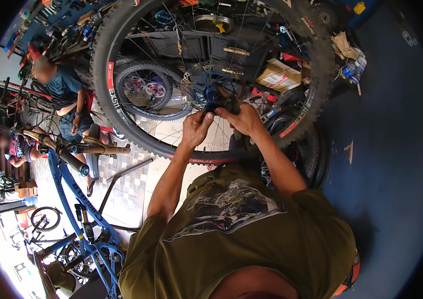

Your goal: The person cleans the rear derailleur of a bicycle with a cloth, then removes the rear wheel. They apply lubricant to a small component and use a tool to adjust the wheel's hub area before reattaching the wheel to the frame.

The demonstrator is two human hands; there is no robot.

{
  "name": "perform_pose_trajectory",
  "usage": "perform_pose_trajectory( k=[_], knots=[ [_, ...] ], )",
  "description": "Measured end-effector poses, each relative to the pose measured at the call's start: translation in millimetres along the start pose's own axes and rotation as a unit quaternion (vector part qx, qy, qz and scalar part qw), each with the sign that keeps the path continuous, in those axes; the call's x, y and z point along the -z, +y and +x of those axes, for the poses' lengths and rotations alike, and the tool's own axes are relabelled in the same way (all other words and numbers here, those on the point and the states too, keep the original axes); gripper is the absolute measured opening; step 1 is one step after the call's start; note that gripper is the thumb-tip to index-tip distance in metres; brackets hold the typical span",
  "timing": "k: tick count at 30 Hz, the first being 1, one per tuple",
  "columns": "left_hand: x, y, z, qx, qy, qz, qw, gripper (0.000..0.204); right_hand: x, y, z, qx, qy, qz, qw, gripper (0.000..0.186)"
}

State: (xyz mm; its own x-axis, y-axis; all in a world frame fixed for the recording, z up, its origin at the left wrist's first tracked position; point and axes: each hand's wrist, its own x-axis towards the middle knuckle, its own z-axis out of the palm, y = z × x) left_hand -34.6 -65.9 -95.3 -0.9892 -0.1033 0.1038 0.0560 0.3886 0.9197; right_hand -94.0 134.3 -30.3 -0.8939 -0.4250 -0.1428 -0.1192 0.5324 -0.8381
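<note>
A large bicycle wheel (102,99) with a knobby black tyre and thin spokes stands upright in front of me. At its centre sits a dark blue hub (211,96), with a disc brake rotor (188,82) beside it. My left hand (196,128) grips the near end of the hub, its thumb pressed against it and its fingers curled. From the other side my right hand (243,119) closes on the same hub end, thumb and fingers bent inward. The fingertips of both hands are partly hidden behind the hub and each other.
To the left is a blue bicycle frame (74,185) without wheels. A person (69,94) in a dark shirt stands behind it. Beyond the wheel are a cardboard box (279,75), another wheel (144,85) and a tool-covered bench. A blue wall (386,149) rises at right.
</note>
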Motion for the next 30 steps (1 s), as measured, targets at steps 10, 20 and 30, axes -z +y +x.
perform_pose_trajectory(
  k=[10, 20, 30],
  knots=[
    [5, 5, 17, -0.01, -0.027, 0.014, 0.999, 0.061, -6, 59, 14, 0.081, 0.027, 0.025, 0.996, 0.045],
    [14, 36, 18, 0.028, -0.09, 0.101, 0.99, 0.036, 34, 86, -37, 0.063, 0.234, 0.359, 0.901, 0.024],
    [-5, 62, 24, -0.002, -0.094, 0.147, 0.985, 0.03, 44, -8, -9, 0.283, 0.069, -0.441, 0.849, 0.059]
  ],
)
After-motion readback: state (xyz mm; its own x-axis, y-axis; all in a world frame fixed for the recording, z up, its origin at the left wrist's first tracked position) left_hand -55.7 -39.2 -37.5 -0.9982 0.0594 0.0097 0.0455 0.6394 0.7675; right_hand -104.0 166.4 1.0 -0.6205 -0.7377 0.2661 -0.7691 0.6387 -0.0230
